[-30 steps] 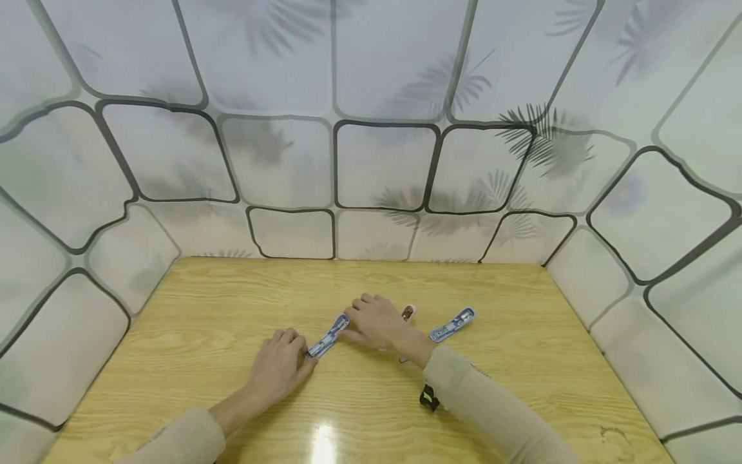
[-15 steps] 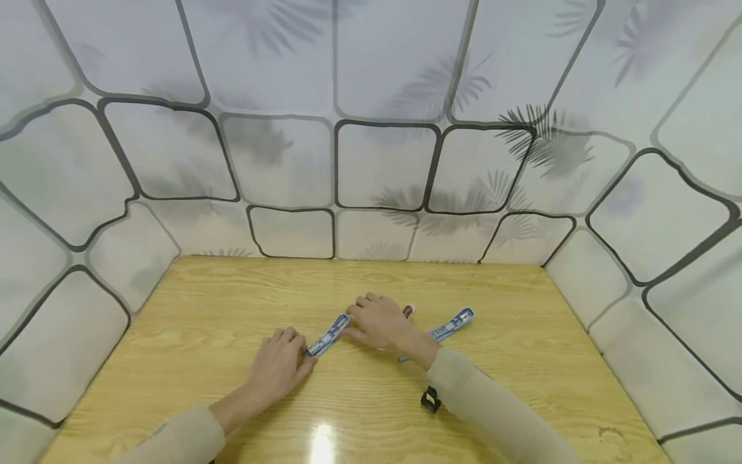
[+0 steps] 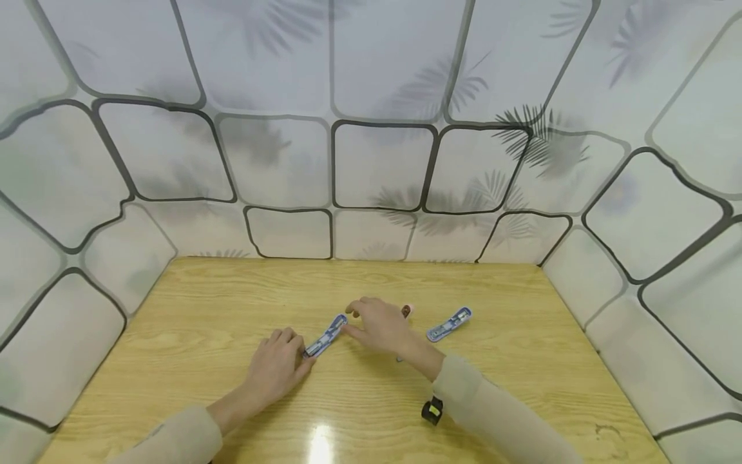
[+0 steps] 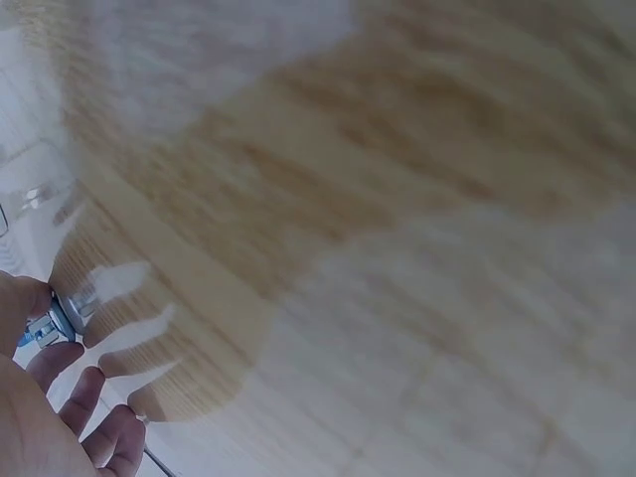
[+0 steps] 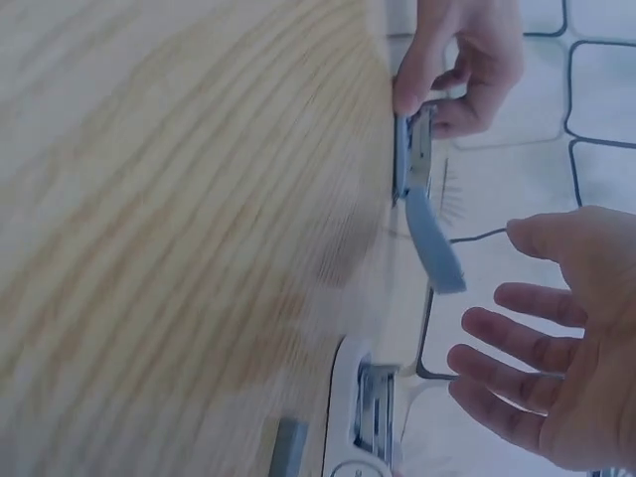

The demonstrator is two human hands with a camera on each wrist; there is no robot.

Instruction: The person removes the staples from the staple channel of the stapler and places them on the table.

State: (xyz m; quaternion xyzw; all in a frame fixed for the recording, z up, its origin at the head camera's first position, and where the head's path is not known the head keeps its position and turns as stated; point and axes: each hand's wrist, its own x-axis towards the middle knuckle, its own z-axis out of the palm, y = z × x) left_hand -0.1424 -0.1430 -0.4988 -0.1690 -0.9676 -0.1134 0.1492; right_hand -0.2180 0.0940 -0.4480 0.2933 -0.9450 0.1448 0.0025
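My left hand (image 3: 275, 364) pinches the near end of a blue stapler (image 3: 326, 336), which is swung open lengthwise with its metal inside facing up. In the left wrist view, thumb and fingers close around the blue stapler's end (image 4: 55, 323). My right hand (image 3: 379, 325) is beside the stapler's far end, fingers spread and holding nothing. The right wrist view shows a gap between the open right hand (image 5: 566, 348) and the raised blue arm of the stapler (image 5: 432, 243).
Right of the right hand lies a second opened blue stapler (image 3: 449, 324). A pale stapler with a metal tray (image 5: 373, 412) and a small grey bar (image 5: 288, 447) lie partly behind that hand. A black device (image 3: 431, 410) shows under the right sleeve. Patterned panels (image 3: 377, 235) border the wooden table (image 3: 232, 296).
My right hand has drawn slightly back from the stapler's far end, its fingers lifting and loosening. The left hand keeps its hold.
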